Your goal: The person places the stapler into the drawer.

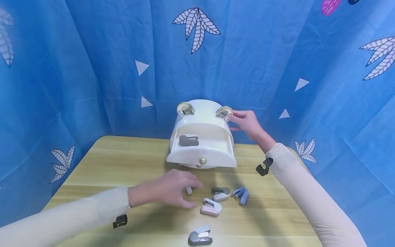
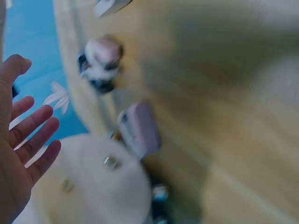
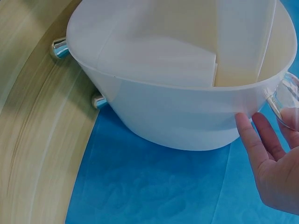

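In the head view, the left grip (image 1: 172,188) hovers low over the wooden counter (image 1: 132,154), slightly blurred, its thumb and fingers apart. A small stapler (image 1: 189,190) lies under its fingers, partly hidden. To its right are a pink-and-white stapler (image 1: 211,207), a grey-and-white stapler (image 1: 221,194) and, farther right, a blue stapler (image 1: 241,196); a dark-grey stapler (image 1: 200,236) sits below and right of it. Beyond this grip stands a white box (image 1: 204,109) with its drawer (image 1: 216,137) pulled out and a grey stapler (image 1: 189,140) inside. The right grip (image 1: 245,122) is at the box's right-hand side, thumb and finger pinching the gold-rimmed right ear (image 1: 224,112). A blue curtain (image 1: 247,68) hangs behind both grips.

In the left wrist view, the left grip's fingers are spread. A pink-sided stapler lies to the right of the fingertips, and the box shows blurred below and right of them.

In the right wrist view, the box fills the space left of the right grip, which pinches the clear ear; its other fingertips are close to the box wall.
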Tool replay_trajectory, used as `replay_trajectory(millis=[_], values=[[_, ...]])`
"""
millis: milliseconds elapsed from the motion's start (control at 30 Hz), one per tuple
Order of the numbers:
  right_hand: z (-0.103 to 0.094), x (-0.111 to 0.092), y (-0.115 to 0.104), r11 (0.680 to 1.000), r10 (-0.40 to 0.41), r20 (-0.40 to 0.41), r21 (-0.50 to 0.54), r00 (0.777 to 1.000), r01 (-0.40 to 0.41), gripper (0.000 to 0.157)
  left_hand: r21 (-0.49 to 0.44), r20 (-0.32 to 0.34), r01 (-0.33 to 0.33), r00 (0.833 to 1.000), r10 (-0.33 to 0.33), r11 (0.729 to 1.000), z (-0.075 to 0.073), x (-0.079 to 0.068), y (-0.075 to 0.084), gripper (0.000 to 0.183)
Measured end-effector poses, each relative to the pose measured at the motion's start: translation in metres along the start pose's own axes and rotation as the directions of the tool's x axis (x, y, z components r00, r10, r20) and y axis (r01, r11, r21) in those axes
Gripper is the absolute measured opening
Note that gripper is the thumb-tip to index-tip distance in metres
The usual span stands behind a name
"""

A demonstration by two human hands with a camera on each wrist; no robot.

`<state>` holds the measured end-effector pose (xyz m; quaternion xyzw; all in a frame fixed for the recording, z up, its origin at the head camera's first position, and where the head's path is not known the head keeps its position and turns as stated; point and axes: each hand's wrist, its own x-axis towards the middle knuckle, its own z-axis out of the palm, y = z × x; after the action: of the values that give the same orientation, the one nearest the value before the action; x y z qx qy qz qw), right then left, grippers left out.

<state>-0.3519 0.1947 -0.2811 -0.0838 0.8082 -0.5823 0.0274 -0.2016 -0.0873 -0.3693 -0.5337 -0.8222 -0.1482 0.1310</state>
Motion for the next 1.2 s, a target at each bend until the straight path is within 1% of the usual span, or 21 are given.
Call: replay_trajectory(millis=[100,167,300,533,667,767,967,1033,1200], values=[[0.001,0.000,0.000,1.000,0.001,0.000,0.003,1.000,-0.001,0.037,-0.015,0.077,0.014,0.997,-0.013,1.000,0.014,-0.002,0.007,0.047],[0.001,0.000,-0.001,1.000,-0.005,0.003,0.001,1.000,0.005,0.036,-0.033,0.112,0.017,0.994,-0.013,0.999,0.021,-0.004,0.012,0.050],[0.001,0.001,-0.002,1.000,-0.014,0.009,0.008,1.000,0.014,0.036,-0.068,0.151,0.004,0.988,0.007,0.998,0.033,-0.005,0.019,0.051],[-0.001,0.005,-0.003,1.000,-0.016,0.005,0.014,1.000,0.016,0.035,-0.111,0.215,-0.010,0.976,0.034,0.994,0.048,-0.005,0.029,0.055],[-0.002,0.005,-0.004,1.000,-0.018,0.007,0.010,1.000,0.018,0.036,-0.129,0.219,-0.040,0.973,0.068,0.991,0.059,-0.007,0.033,0.055],[-0.002,0.004,-0.004,1.000,-0.018,0.003,0.001,1.000,0.018,0.035,-0.123,0.218,-0.049,0.973,0.075,0.991,0.065,-0.009,0.035,0.055],[-0.001,0.003,-0.003,1.000,-0.016,-0.002,0.007,1.000,0.016,0.034,-0.114,0.216,-0.044,0.974,0.068,0.993,0.067,-0.010,0.037,0.048],[-0.001,0.003,-0.003,1.000,-0.015,-0.004,0.014,1.000,0.015,0.034,-0.118,0.215,-0.032,0.975,0.057,0.993,0.067,-0.011,0.036,0.045],[0.000,0.002,-0.001,1.000,-0.013,0.001,0.020,1.000,0.013,0.034,-0.116,0.213,0.026,0.977,-0.001,0.993,0.069,-0.013,0.032,0.042]])
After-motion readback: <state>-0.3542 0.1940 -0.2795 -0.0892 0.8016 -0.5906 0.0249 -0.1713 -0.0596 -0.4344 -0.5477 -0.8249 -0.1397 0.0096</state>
